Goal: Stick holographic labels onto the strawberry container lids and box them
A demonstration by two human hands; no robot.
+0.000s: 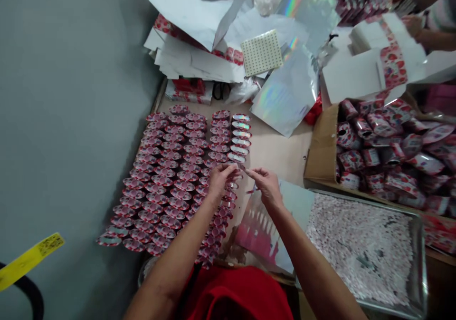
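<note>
My left hand (221,179) is closed in a pinch above the right-hand column of small oval printed boxes (183,175). My right hand (268,186) also pinches, just to its right, and the fingertips of both hands nearly meet. Something thin and small seems to be between them; I cannot make out what it is. Pink-and-red boxes stand upright in several columns, and those at the top of the last column have shiny silvery tops (238,141). Beneath my right hand lies a sheet (258,229) stained pink with pale streaks.
Right of me, a cardboard box (320,146) is full of strawberry-printed tubes (379,160). A metal tray (419,263) of small whitish pieces stands in front of it. White sheets (199,63), a dotted sticker sheet (261,53) and iridescent film (285,92) lie behind. Another person's arm (436,37) shows top right.
</note>
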